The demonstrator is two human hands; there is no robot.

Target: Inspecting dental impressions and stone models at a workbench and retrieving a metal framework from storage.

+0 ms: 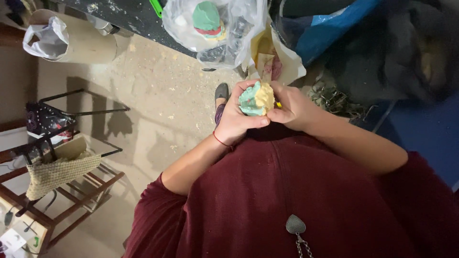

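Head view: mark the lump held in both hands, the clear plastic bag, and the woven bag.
Green and yellow lump (256, 99), head view, on its exposed top face.
Clear plastic bag (184, 28), head view, on its left wall.
Woven bag (60, 173), head view, on its front face.

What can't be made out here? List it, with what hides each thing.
Head view only:
- Green and yellow lump: its underside and full shape, covered by the left hand and right hand.
- Grip: both palms and most fingertips, turned away behind the lump.
- Green-topped object: details blurred by the clear plastic bag.
- Shoe: mostly hidden behind the left hand.
- Wooden chair: cut off by the left edge.
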